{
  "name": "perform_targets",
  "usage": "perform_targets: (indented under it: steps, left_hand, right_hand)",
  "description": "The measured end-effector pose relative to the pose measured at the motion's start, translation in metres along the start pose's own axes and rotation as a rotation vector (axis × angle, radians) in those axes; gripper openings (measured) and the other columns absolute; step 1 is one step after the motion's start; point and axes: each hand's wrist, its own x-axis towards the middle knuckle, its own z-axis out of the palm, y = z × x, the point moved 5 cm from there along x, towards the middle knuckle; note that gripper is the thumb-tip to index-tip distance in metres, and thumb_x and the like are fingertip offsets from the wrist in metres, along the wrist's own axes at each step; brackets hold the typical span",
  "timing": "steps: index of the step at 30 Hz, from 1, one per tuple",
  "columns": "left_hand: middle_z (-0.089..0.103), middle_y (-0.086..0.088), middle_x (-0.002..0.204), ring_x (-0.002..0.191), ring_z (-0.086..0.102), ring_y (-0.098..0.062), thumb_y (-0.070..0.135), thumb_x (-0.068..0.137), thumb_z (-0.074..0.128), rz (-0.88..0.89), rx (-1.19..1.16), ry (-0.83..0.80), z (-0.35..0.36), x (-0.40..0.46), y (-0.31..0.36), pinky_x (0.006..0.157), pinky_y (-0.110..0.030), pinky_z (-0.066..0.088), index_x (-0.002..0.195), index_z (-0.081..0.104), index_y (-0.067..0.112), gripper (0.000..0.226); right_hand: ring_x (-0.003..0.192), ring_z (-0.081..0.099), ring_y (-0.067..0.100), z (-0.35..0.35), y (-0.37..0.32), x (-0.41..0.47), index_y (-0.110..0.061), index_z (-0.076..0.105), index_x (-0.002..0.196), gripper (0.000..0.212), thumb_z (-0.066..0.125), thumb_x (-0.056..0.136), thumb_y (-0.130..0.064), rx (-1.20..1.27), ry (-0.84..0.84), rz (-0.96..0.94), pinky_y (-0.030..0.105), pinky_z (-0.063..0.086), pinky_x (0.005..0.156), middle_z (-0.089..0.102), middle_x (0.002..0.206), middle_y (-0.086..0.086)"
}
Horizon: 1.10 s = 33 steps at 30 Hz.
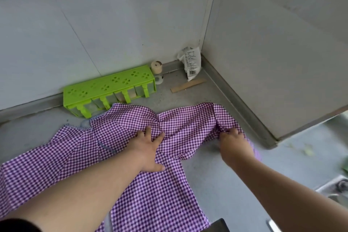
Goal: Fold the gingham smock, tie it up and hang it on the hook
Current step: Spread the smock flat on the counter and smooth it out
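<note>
gingham smock (79,156) spread on grey tabletop (216,171) | my left hand (148,149) flat, fingers splayed, pressing its middle | my right hand (233,141) fingers pinched on its sleeve, near the wall

two bare forearms showed, both uncovered from elbow to wrist. the left hand (146,149) and the right hand (233,142) wore no rings, watch, gloves or bands. a dark sleeve (15,225) edge showed at the left arm's upper end, in the lower left corner.
</note>
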Motion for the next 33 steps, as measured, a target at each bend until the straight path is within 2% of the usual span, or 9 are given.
perform_targets:
  steps: [4, 10, 12, 16, 18, 21, 23, 28, 33]
  left_hand:
    - [-0.016, -0.020, 0.175, 0.160, 0.006, -0.048, 0.095, 0.084, 0.030, -0.026, -0.053, 0.047, 0.000, 0.003, 0.001, 0.127, -0.055, 0.028, 0.165, -0.019, 0.040, 0.110]
    - [-0.014, -0.021, 0.175, 0.159, 0.008, -0.048, 0.095, 0.081, 0.040, -0.055, -0.052, 0.060, 0.001, 0.011, 0.001, 0.126, -0.056, 0.029, 0.165, -0.018, 0.040, 0.116]
    - [-0.014, -0.020, 0.175, 0.160, 0.007, -0.047, 0.096, 0.078, 0.043, -0.049, -0.068, 0.066, 0.002, 0.012, -0.001, 0.126, -0.055, 0.029, 0.164, -0.018, 0.042, 0.119]
    - [-0.015, -0.019, 0.175, 0.161, 0.005, -0.046, 0.098, 0.075, 0.047, -0.041, -0.083, 0.064, 0.001, 0.012, -0.002, 0.127, -0.054, 0.028, 0.164, -0.019, 0.043, 0.123]
    - [-0.016, -0.018, 0.175, 0.161, 0.004, -0.045, 0.098, 0.075, 0.048, -0.040, -0.090, 0.057, 0.000, 0.012, -0.002, 0.127, -0.055, 0.028, 0.164, -0.019, 0.043, 0.124]
    - [-0.017, -0.017, 0.175, 0.161, 0.002, -0.044, 0.097, 0.075, 0.049, -0.039, -0.106, 0.055, -0.001, 0.012, -0.003, 0.127, -0.055, 0.028, 0.164, -0.020, 0.041, 0.125]
    - [-0.018, -0.016, 0.175, 0.162, 0.003, -0.043, 0.097, 0.074, 0.051, -0.042, -0.128, 0.067, 0.001, 0.012, -0.005, 0.126, -0.056, 0.030, 0.164, -0.020, 0.039, 0.128]
    - [-0.024, -0.008, 0.175, 0.162, 0.004, -0.039, 0.101, 0.071, 0.046, -0.058, -0.133, 0.080, 0.008, 0.012, -0.012, 0.124, -0.058, 0.031, 0.166, -0.019, 0.032, 0.135]
    - [-0.024, -0.007, 0.175, 0.162, -0.001, -0.037, 0.099, 0.072, 0.049, -0.041, -0.142, 0.095, 0.018, 0.006, -0.023, 0.128, -0.059, 0.019, 0.167, -0.017, 0.031, 0.134]
  right_hand:
    - [0.114, 0.066, 0.031, -0.017, 0.009, 0.010, -0.016, 0.066, 0.128, 0.033, 0.056, 0.097, -0.013, -0.036, -0.039, -0.039, 0.042, 0.056, 0.097, 0.066, 0.129, 0.011]
    - [0.105, 0.063, 0.015, -0.068, -0.019, 0.002, -0.028, 0.078, 0.100, 0.041, 0.050, 0.094, 0.001, 0.378, -0.321, -0.273, 0.024, 0.046, 0.082, 0.068, 0.112, -0.007]
    - [0.102, 0.064, 0.014, -0.104, -0.014, 0.014, -0.024, 0.079, 0.104, 0.033, 0.052, 0.099, -0.006, 0.272, -0.208, -0.288, 0.028, 0.047, 0.087, 0.070, 0.109, -0.008]
    - [0.117, 0.053, 0.032, -0.166, 0.012, 0.035, -0.019, 0.067, 0.123, 0.034, 0.050, 0.094, -0.022, -0.433, 0.334, -0.039, 0.042, 0.042, 0.095, 0.056, 0.127, 0.009]
    - [0.111, 0.051, 0.032, -0.165, -0.003, 0.024, -0.018, 0.063, 0.124, 0.035, 0.053, 0.090, -0.023, -0.434, 0.487, -0.089, 0.044, 0.041, 0.090, 0.052, 0.123, 0.011]
    - [0.098, 0.061, 0.027, -0.111, -0.048, 0.009, -0.018, 0.062, 0.118, 0.026, 0.048, 0.096, -0.014, -0.262, 0.365, -0.319, 0.039, 0.045, 0.074, 0.063, 0.111, 0.006]
    - [0.106, 0.065, 0.029, -0.064, -0.065, 0.005, -0.018, 0.059, 0.124, 0.026, 0.051, 0.101, -0.026, -0.065, 0.145, -0.276, 0.041, 0.053, 0.079, 0.065, 0.121, 0.007]
    - [0.151, 0.031, 0.036, 0.003, -0.064, 0.003, -0.034, 0.017, 0.161, 0.096, 0.065, 0.086, -0.070, 0.143, -0.032, -0.136, 0.059, 0.043, 0.112, 0.021, 0.169, 0.006]
    - [0.159, 0.007, 0.039, 0.010, -0.032, 0.020, -0.031, -0.008, 0.164, 0.128, 0.060, 0.072, -0.089, 0.016, -0.149, -0.064, 0.065, 0.032, 0.116, -0.010, 0.174, 0.008]
